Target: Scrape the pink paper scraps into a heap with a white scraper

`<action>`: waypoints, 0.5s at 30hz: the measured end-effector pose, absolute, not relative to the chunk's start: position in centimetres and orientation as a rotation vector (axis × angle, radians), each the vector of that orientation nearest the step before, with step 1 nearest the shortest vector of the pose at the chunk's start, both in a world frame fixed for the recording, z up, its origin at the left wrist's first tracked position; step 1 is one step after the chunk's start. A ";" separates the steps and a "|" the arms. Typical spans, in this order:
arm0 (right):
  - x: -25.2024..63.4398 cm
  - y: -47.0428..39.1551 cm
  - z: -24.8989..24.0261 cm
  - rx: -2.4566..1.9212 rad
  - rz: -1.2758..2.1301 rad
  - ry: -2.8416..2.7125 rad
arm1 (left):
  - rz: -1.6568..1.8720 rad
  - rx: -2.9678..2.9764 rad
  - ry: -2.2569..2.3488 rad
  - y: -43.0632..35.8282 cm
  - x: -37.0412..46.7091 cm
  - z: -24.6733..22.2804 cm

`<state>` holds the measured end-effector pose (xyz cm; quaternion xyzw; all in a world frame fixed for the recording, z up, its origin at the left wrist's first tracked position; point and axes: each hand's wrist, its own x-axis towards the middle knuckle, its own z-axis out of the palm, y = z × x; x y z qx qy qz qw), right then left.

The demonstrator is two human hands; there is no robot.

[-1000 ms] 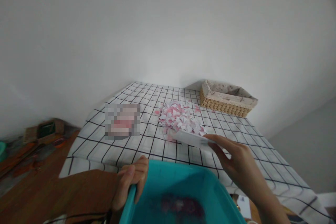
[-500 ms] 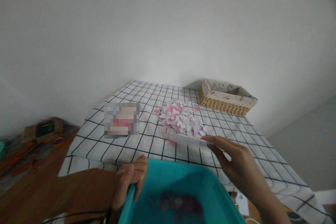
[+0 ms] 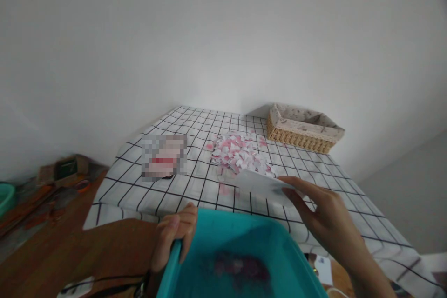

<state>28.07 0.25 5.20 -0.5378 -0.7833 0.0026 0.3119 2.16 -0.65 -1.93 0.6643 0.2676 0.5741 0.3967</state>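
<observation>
My left hand (image 3: 177, 233) is wrapped round the left rim of a teal bin (image 3: 240, 228) at the table's front edge. Dark reddish matter (image 3: 242, 267) lies blurred at the bottom of the bin. Between the thumb and fingers of my right hand (image 3: 291, 188) is a thin, pale translucent sheet (image 3: 261, 184), held tilted over the table. Just beyond the sheet, a heap of pink and white paper scraps (image 3: 240, 151) rests on the checked tablecloth (image 3: 202, 188).
A wicker basket with a cloth lining (image 3: 302, 139) stands at the back right. At the left of the table is a pixelated flat object (image 3: 165, 156). Boxes and clutter (image 3: 64, 170) lie on the floor at far left, and a white power strip (image 3: 75, 286) lower down.
My right hand has moved slightly right with the sheet, which now shows more of its face. My left hand keeps its hold on the bin.
</observation>
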 end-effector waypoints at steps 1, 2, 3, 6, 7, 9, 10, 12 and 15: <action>27.9 0.3 5.2 -1.423 -0.001 -2.068 | 1.463 1.669 0.677 -0.6 2.1 -2.0; 27.8 0.5 5.2 -1.425 -0.008 -2.070 | 1.453 1.671 0.670 -0.6 2.1 -2.0; 27.6 0.6 5.1 -1.424 -0.011 -2.073 | 1.430 1.683 0.663 -0.7 2.0 -2.1; 27.2 0.8 5.0 -1.404 -0.009 -2.081 | 1.442 1.703 0.652 -1.2 1.9 -2.2; 27.2 0.8 5.0 -1.398 -0.005 -2.086 | 1.480 1.684 0.660 -1.4 1.9 -2.3; 27.2 0.8 5.0 -1.397 -0.002 -2.090 | 1.539 1.632 0.677 -2.0 2.0 -2.8; 27.2 0.7 5.0 -1.400 0.004 -2.094 | 1.546 1.612 0.682 -2.2 2.1 -3.1; 27.3 0.6 5.0 -1.416 0.019 -2.097 | 1.531 1.595 0.683 -2.5 2.2 -3.7; 27.6 0.3 5.0 -1.446 0.029 -2.092 | 1.540 1.588 0.689 -2.5 2.4 -4.5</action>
